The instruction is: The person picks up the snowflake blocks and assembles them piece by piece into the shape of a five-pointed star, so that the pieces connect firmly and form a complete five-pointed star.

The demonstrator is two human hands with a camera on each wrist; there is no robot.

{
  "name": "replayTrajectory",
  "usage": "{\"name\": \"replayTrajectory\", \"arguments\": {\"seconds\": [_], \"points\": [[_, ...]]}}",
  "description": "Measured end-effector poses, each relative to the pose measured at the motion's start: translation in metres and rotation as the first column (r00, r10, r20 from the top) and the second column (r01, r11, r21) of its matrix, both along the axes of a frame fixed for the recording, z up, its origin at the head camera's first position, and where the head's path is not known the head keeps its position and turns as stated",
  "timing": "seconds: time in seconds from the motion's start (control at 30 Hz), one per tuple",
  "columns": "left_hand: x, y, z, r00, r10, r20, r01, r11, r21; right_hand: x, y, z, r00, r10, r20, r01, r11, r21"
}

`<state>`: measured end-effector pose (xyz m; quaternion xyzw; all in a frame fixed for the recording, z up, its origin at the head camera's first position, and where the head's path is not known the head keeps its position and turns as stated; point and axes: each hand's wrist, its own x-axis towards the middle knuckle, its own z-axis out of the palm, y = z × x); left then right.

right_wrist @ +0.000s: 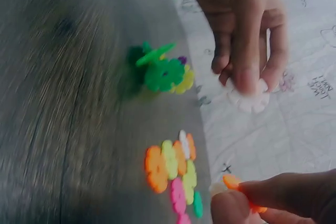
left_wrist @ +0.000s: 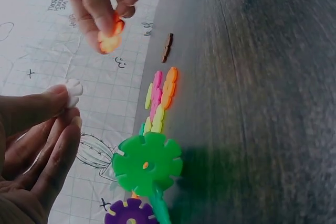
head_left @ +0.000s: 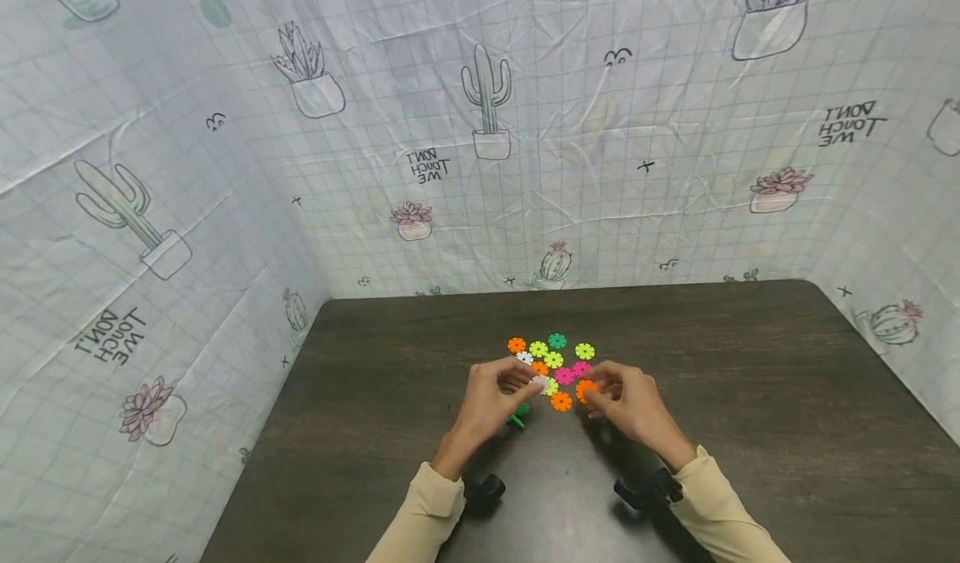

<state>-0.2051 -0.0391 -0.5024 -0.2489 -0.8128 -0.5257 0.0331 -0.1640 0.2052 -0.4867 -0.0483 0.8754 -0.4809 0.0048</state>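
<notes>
My left hand point(head_left: 487, 395) pinches a white notched flower disc point(left_wrist: 75, 92) between thumb and fingertips, raised above the table. Facing it, my right hand point(head_left: 636, 403) grips an orange flower disc point(left_wrist: 109, 41) by its edge. A gap separates the two discs. Below and beside the left hand stands a cluster of joined discs, with a green disc point(left_wrist: 147, 162) upright and a purple disc point(left_wrist: 130, 213) behind it; in the head view the left hand hides most of this cluster.
Loose flower discs lie flat on the dark wooden table point(head_left: 390, 363) beyond the hands, among them a dark green disc point(head_left: 557, 341), a pink disc point(head_left: 564, 376) and an orange disc point(head_left: 561, 401). A cactus-print cloth point(head_left: 570, 205) walls the table's back and sides.
</notes>
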Motion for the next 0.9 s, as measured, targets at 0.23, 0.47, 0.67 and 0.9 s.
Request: {"name": "replayTrajectory", "arguments": {"seconds": [0.23,0.47,0.67,0.9], "points": [[0.001,0.002,0.004,1.0,-0.004,-0.007,0.004,1.0,0.016,-0.001,-0.005,0.009,1.0,-0.012,0.005,0.013,0.998,-0.057],[0.003,0.004,0.004,1.0,-0.004,0.005,0.004,1.0,0.029,-0.001,-0.009,0.015,1.0,0.006,0.011,-0.005,0.996,-0.089],[0.005,0.004,0.003,1.0,-0.002,0.008,0.001,1.0,0.019,0.0,-0.008,0.016,1.0,0.013,0.007,-0.012,0.995,-0.094],[0.006,0.003,0.005,1.0,-0.005,-0.001,0.005,1.0,0.017,0.0,-0.01,0.017,0.999,0.024,0.028,-0.02,0.993,-0.118]]}}
